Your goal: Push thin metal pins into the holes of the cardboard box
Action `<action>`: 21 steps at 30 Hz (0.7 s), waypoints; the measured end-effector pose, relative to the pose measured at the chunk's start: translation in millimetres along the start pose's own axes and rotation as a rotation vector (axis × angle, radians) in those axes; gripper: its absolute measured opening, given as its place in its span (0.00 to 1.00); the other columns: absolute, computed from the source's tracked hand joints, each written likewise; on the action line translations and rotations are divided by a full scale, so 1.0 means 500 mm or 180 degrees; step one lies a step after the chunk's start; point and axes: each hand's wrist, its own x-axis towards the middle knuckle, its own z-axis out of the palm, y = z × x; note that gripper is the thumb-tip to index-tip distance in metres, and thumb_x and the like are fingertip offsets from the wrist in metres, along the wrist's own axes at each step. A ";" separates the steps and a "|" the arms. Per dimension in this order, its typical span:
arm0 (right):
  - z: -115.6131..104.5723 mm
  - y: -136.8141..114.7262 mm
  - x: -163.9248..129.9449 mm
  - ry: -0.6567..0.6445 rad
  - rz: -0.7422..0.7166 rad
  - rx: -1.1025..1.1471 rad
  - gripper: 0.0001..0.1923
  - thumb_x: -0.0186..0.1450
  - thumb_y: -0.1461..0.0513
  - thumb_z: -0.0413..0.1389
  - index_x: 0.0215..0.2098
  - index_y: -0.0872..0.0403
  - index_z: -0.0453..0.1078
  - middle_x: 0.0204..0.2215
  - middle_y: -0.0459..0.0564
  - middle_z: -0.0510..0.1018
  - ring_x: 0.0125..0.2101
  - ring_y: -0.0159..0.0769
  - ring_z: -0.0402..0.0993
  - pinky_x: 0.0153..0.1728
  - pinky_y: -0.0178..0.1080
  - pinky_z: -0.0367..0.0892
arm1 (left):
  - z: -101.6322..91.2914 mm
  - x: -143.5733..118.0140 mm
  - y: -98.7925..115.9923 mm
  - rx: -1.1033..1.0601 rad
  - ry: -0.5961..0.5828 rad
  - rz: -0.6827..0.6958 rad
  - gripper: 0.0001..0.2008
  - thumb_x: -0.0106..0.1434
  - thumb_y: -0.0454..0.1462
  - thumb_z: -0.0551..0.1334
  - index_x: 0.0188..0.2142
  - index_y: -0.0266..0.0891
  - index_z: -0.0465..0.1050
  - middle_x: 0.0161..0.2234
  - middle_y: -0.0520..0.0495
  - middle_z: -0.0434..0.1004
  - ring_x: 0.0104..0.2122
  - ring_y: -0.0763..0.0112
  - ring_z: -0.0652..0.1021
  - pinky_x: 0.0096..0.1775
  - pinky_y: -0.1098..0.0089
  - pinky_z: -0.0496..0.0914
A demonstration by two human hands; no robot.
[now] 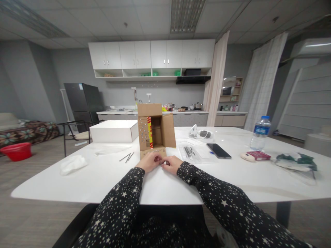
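Hands meet at the near middle of the white table (108,179), just in front of an open cardboard box (155,130). The left hand (150,161) and right hand (171,164) rest on the tabletop with fingers curled inward, fingertips pinched together over something too small to make out; I cannot tell what they grip. Both sleeves are dark with white stars. The box stands upright with its opening facing the person, flaps spread, and its lower flap lies flat, touching the hands' far side. Rows of small round dots show on its left flap and lower flap.

Left of the box lie two thin metal rods (126,157), and farther left a crumpled tissue (72,163). A white box (113,131) sits at the far left. Right of the hands lie a clear bag (190,152), then a phone (218,151), with a water bottle (260,133) well to the right.
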 end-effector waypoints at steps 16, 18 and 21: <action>0.006 0.002 -0.001 0.0044 -0.0030 -0.0067 0.14 0.57 0.62 0.52 0.37 0.55 0.75 0.18 0.44 0.71 0.21 0.30 0.64 0.27 0.32 0.58 | 0.006 0.004 -0.010 0.0180 0.0019 0.0053 0.06 0.54 0.35 0.58 0.30 0.40 0.73 0.28 0.52 0.75 0.28 0.73 0.72 0.31 0.73 0.63; 0.004 0.000 -0.002 0.0025 -0.0060 -0.0061 0.14 0.57 0.62 0.51 0.38 0.54 0.75 0.18 0.44 0.71 0.21 0.30 0.64 0.27 0.32 0.58 | 0.003 0.005 -0.010 0.0259 0.0095 0.0001 0.07 0.53 0.36 0.58 0.32 0.40 0.73 0.29 0.51 0.75 0.29 0.72 0.72 0.31 0.73 0.63; 0.003 -0.002 -0.002 0.0001 0.0012 -0.0110 0.13 0.57 0.61 0.51 0.36 0.54 0.75 0.18 0.44 0.71 0.21 0.29 0.63 0.26 0.32 0.57 | -0.006 0.006 -0.009 0.0501 0.0431 -0.0190 0.09 0.54 0.35 0.57 0.36 0.40 0.72 0.32 0.50 0.74 0.34 0.70 0.73 0.36 0.72 0.65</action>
